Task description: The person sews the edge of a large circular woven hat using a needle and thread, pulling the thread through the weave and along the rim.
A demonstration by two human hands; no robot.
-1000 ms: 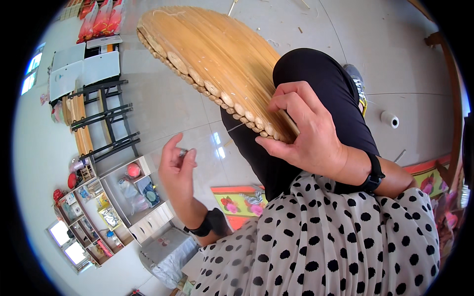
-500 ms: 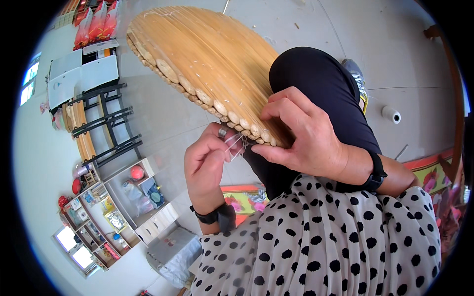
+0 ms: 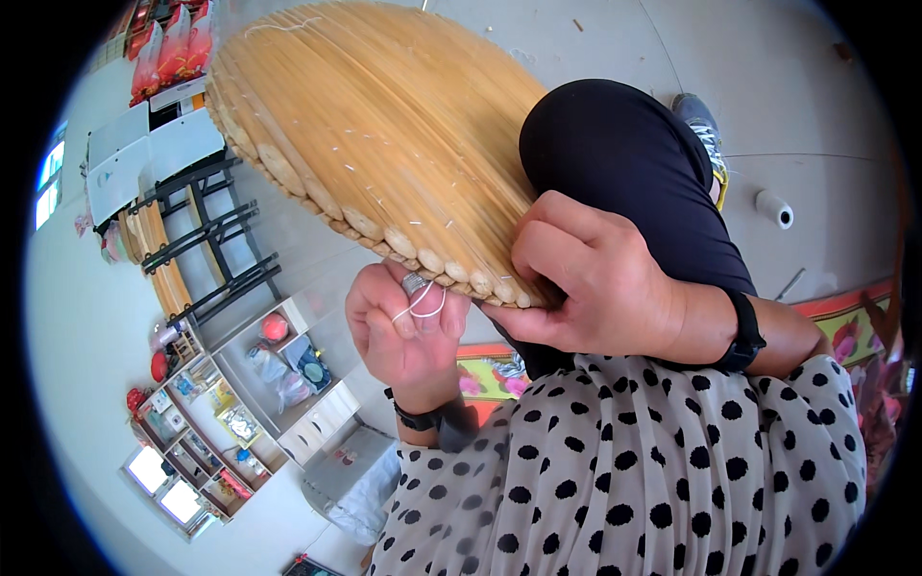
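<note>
A large round mat of stitched pale plant stalks [image 3: 384, 134] leans against my dark-trousered leg, its cut stalk ends lining the near rim. My right hand [image 3: 586, 269] grips that rim at its lower right end, thumb beneath and curled fingers on the upper face. Just below the edge, left of the right hand, my left hand [image 3: 408, 322] is closed, with a metal thimble ring [image 3: 414, 283] on one finger. A white thread [image 3: 427, 315] loops out over its fingers and up to the rim. Whether a needle is in those fingers is hidden.
A white thread spool [image 3: 774, 209] lies on the tiled floor to the right, beyond my knee. Black folding frames [image 3: 206, 240] and an open shelf unit [image 3: 216, 413] stand along the left wall. A floral mat [image 3: 845, 331] is on the floor beside me.
My left hand has moved slightly down and left, turning its fingers up against the rim. The taut threads now form a loose loop. The stalk mat has tilted and shifted left.
</note>
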